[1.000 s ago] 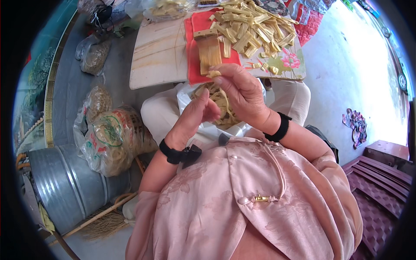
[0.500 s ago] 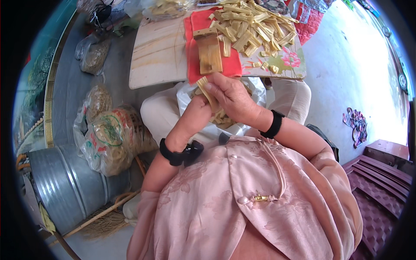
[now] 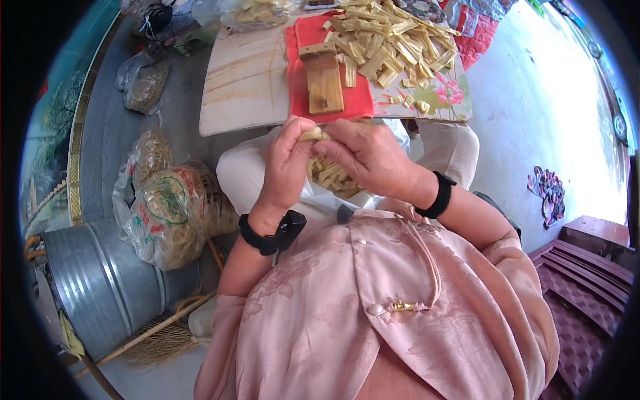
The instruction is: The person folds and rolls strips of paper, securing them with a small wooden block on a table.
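Observation:
Between my two hands is a pale yellow ribbed strip (image 3: 311, 135), bent or folded into a short piece. My left hand (image 3: 287, 157) pinches its left end, fingers closed. My right hand (image 3: 377, 155) grips the other end with thumb and fingers pressed together, hiding part of it. Below them, in my lap, an open white plastic bag (image 3: 323, 199) holds many short yellow pieces (image 3: 328, 175). Just beyond my hands a wooden block with a raised far end (image 3: 324, 83) lies on a red cloth (image 3: 360, 100) on the table.
On the table (image 3: 240, 87), a heap of yellow strips (image 3: 400, 43) lies at the far right, with several small folded pieces (image 3: 408, 101) nearer. Stuffed plastic bags (image 3: 173, 213), a metal drum (image 3: 113, 280) and a broom (image 3: 160, 347) are on the left. Maroon ridged furniture (image 3: 587, 287) stands right.
The strip stood upright and flat between my fingers; now it is bent into a short piece. My left hand has risen and turned to grip its left end. My right hand shifted slightly right.

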Demonstrator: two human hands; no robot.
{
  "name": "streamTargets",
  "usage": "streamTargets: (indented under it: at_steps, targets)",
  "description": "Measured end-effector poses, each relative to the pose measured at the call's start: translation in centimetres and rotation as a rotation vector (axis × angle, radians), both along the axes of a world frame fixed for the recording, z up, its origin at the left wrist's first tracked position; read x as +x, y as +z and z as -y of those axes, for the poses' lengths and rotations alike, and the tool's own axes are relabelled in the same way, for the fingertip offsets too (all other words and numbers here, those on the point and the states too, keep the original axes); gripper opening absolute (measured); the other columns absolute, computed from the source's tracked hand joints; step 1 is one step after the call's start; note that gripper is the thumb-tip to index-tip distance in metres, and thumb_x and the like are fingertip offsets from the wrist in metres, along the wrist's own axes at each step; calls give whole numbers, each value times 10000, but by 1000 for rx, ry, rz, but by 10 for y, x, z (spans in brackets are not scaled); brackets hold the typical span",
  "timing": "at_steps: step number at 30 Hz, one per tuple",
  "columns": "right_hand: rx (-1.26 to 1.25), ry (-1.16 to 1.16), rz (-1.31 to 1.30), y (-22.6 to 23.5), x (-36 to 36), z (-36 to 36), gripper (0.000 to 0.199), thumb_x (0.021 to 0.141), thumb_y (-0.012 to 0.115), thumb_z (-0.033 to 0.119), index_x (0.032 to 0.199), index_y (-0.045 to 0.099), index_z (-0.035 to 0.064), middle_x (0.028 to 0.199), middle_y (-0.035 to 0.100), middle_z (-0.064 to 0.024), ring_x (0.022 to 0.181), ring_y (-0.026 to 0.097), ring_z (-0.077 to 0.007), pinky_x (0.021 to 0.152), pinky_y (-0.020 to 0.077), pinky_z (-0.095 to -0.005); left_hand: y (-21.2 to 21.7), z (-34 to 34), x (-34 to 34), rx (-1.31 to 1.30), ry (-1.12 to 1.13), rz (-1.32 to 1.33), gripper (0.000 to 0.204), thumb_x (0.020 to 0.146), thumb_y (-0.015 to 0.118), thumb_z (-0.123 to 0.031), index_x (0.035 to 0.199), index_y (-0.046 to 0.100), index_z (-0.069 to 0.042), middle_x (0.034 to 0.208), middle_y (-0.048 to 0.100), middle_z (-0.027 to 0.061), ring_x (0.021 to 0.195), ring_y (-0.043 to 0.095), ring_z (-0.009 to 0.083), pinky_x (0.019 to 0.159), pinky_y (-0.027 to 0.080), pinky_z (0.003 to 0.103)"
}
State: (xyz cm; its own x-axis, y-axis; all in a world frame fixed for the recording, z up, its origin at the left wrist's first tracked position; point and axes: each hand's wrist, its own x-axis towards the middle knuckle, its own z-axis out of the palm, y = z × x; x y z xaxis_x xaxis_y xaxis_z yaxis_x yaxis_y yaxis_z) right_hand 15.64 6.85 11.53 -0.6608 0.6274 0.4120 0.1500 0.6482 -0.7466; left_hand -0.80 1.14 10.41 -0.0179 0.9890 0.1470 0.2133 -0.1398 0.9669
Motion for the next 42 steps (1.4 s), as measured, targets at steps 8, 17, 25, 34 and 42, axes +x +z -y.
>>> streamTargets:
  at_steps: [8,17,25,34,42]
  targets:
    - [-1020,286,-205,10,4,-2,189,876,601,175,932,659,4,742,619,-3,610,514,-25,521,417,-195,-10,-5,-2,90,18,89,145,925,463,-84,1049,511,-23,930,572,11,840,533,64,766,432,208]
    - [-896,77,-304,-12,-1,-8,269,918,528,255,1032,595,21,674,573,17,524,476,-35,444,373,-172,-4,-4,13,79,205,157,91,902,536,-79,928,566,3,753,625,31,664,589,74,624,456,196]
    - [-1045,-92,-268,-5,19,-27,268,926,485,328,857,541,75,754,521,31,603,439,-43,527,358,-176,10,-8,-14,129,288,-114,75,859,586,-59,903,568,-1,763,628,51,661,603,126,609,470,227]
    - [-922,141,-269,-22,-1,-8,168,886,576,143,903,496,-4,780,543,-5,736,529,-54,644,459,-210,-3,1,16,118,81,-741,161,795,583,-114,923,530,-34,889,574,94,852,577,303,679,489,380]
    - [-624,141,-191,-24,-13,9,144,870,580,116,916,482,20,650,538,-4,594,485,-70,519,388,-248,-34,-18,-42,581,-46,-1081,128,805,545,-203,789,479,-94,733,490,63,681,531,268,565,425,378]
